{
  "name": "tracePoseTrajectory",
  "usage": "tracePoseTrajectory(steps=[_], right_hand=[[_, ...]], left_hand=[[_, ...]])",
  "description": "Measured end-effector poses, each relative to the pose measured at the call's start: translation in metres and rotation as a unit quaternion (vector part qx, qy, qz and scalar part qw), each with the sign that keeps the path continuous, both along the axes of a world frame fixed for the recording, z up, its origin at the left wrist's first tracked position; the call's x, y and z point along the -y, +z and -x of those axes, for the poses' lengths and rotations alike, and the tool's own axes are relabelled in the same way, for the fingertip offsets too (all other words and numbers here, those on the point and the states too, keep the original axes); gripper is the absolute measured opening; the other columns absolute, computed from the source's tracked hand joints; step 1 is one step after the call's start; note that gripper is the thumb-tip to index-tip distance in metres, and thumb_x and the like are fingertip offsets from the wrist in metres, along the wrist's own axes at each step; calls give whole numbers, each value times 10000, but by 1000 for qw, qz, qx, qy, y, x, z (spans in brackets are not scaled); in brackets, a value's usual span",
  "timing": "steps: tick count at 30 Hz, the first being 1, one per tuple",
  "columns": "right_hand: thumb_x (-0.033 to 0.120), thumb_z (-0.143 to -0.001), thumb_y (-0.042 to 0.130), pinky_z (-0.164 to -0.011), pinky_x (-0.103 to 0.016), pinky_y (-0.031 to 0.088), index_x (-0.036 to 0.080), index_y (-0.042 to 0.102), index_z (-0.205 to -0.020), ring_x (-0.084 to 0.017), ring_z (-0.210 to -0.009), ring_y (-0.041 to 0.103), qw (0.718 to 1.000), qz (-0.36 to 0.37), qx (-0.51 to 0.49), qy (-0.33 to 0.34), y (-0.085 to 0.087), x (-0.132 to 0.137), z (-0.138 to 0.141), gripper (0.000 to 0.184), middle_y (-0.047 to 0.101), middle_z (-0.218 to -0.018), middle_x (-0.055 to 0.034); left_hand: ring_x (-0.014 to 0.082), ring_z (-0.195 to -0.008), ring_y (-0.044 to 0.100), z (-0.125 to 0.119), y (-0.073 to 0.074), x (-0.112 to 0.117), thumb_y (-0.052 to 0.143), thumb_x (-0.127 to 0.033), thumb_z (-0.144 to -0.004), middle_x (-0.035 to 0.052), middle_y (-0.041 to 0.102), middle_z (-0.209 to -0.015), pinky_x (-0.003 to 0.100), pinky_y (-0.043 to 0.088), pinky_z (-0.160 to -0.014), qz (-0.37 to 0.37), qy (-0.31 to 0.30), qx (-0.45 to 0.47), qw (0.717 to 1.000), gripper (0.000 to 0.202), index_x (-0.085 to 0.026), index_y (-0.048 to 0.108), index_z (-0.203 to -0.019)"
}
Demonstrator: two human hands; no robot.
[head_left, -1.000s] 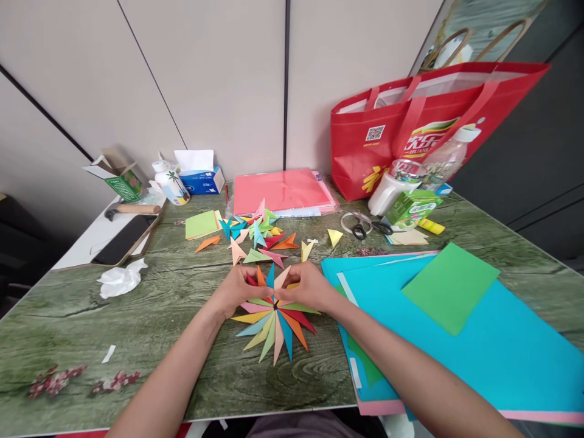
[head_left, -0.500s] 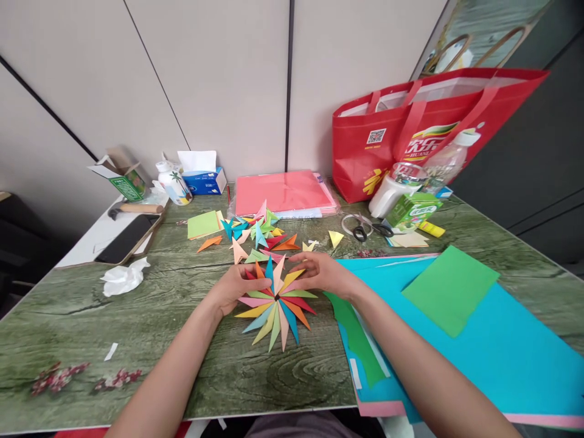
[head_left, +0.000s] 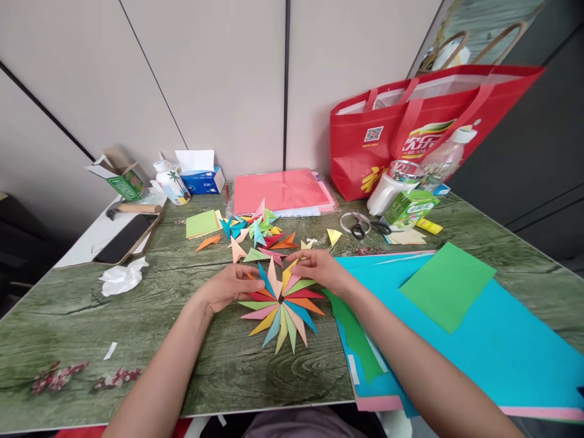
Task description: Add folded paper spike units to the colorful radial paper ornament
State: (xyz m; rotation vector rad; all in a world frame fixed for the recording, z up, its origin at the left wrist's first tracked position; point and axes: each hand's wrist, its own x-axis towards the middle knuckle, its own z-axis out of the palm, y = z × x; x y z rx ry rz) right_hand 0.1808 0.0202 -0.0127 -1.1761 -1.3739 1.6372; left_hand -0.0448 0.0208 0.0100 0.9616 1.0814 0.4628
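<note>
A many-coloured paper star (head_left: 283, 304) made of folded points lies flat on the green wood-patterned table (head_left: 150, 316). My left hand (head_left: 225, 286) rests on its left side, fingers pressed on the points. My right hand (head_left: 319, 267) pinches the upper right points between thumb and fingers. Just beyond the star lies a heap of loose folded paper points (head_left: 258, 234) in several colours.
Large blue paper sheets (head_left: 479, 347) with a green sheet (head_left: 447, 285) lie at the right. Farther back are pink paper (head_left: 280, 190), scissors (head_left: 365, 228), a red bag (head_left: 410, 131), a green carton (head_left: 410, 207), a tissue box (head_left: 201, 176), a phone (head_left: 125, 238) and crumpled tissue (head_left: 121, 277).
The star has turned and slid slightly right. My hands moved off its centre, the right one to the upper right points, the left one to the left side.
</note>
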Motion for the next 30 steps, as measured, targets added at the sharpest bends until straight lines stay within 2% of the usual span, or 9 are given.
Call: tracePoseTrajectory(steps=[2,5,8,10,13,17,19,24,30], right_hand=[[338,-661,673,-473,-190,368,143,609,-956,-87,-497,535,1000,-4,3,11,-3,0,4,359,644,-615,11],[340,-703,631,-505,-212,427,157,606,-949,-112,-545,579,1000,-25,17,5,-6,0,8,307,668,-680,-17],[344,-751,565,-541,-254,470,167,621,-857,-147,-582,612,988,-105,82,-75,-6,-4,3,215,675,-706,-36],[320,-760,543,-585,-279,477,169,633,-783,-164,-604,618,953,-192,165,-166,-6,-9,-8,177,672,-701,-38],[259,-753,529,-649,-313,476,166,652,-822,-186,-673,612,873,-285,279,-283,-6,-18,-30,169,667,-765,-57],[175,-719,521,-797,-399,438,164,667,-867,-250,-904,567,789,-351,385,-326,-11,-25,-50,208,634,-970,-105],[129,-714,497,-846,-400,414,165,667,-878,-246,-946,554,783,-375,397,-297,-15,-27,-50,239,631,-998,-100],[63,-726,410,-766,-310,446,165,656,-877,-188,-813,588,810,-397,375,-214,-21,-28,-43,306,664,-889,-62],[36,-710,388,-814,-380,384,133,658,-870,-252,-949,487,721,-341,495,-345,-22,-32,-60,328,599,-1009,-125]], left_hand=[[123,-583,621,-2,-2,0,793,-242,-503,61,700,-718,206,466,-540,-8,-13,-18,1000,371,-128,673,-835],[110,-593,617,-6,-6,1,801,-219,-475,54,700,-693,190,459,-573,-39,-13,-32,999,297,-119,685,-729],[127,-588,615,-7,-10,0,804,-235,-458,54,695,-657,211,459,-570,-48,-4,-51,998,282,-114,685,-683],[127,-549,601,-6,-11,-1,805,-255,-448,53,688,-630,212,441,-519,-51,7,-72,996,291,-112,679,-669],[119,-518,583,-5,-12,-2,808,-258,-435,51,682,-612,208,422,-493,-62,21,-88,994,285,-112,665,-635],[123,-543,590,-6,-9,-1,801,-245,-448,48,687,-633,215,433,-520,-73,11,-82,994,277,-121,672,-661],[117,-542,588,-7,-7,0,804,-227,-433,34,684,-628,210,436,-526,-75,9,-76,994,282,-132,672,-664],[130,-566,599,-7,-8,-2,782,-275,-478,29,685,-640,218,438,-536,-119,16,-79,990,297,-139,675,-720],[136,-552,583,-7,-12,-4,714,-382,-584,33,678,-636,216,421,-507,-210,90,-113,967,300,-136,678,-752]])
